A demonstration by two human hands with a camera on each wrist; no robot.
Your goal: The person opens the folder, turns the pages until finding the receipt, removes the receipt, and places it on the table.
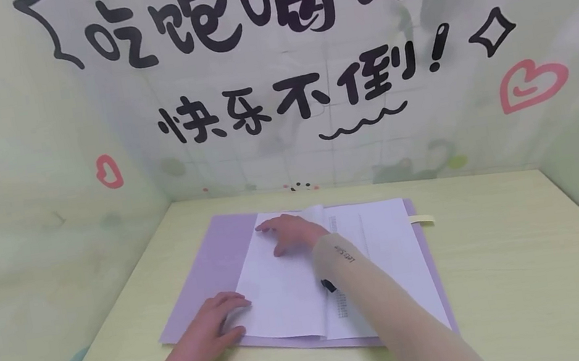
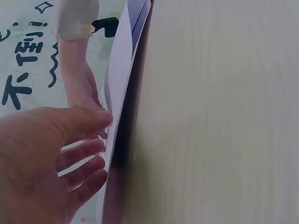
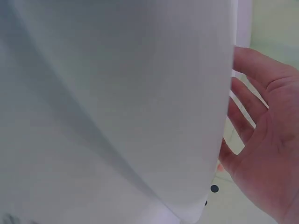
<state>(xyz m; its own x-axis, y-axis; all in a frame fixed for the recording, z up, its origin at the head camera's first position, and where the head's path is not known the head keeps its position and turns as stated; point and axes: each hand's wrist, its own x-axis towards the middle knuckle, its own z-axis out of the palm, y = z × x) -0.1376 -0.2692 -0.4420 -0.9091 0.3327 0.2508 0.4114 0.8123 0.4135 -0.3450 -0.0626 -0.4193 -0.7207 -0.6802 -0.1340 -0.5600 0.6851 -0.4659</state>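
Note:
A purple folder (image 1: 211, 261) lies open on the table with white sheets inside. One blank white page (image 1: 280, 306) is turned to the left, over part of the purple cover. My right hand (image 1: 291, 232) reaches across and rests its spread fingers on the upper part of that page. At the page's lower left corner, my left hand (image 1: 213, 326) touches the paper with loosely bent fingers. The right-hand page (image 1: 390, 253) bears small printed text, partly covered by my right forearm. In the right wrist view, a curved white sheet (image 3: 154, 93) fills most of the picture beside the fingers.
A pale yellow strap (image 1: 423, 220) sticks out from the folder's right edge. The light wooden table (image 1: 533, 269) extends on both sides. A printed backdrop (image 1: 265, 165) with dark lettering and pink hearts stands behind, with side walls at left and right.

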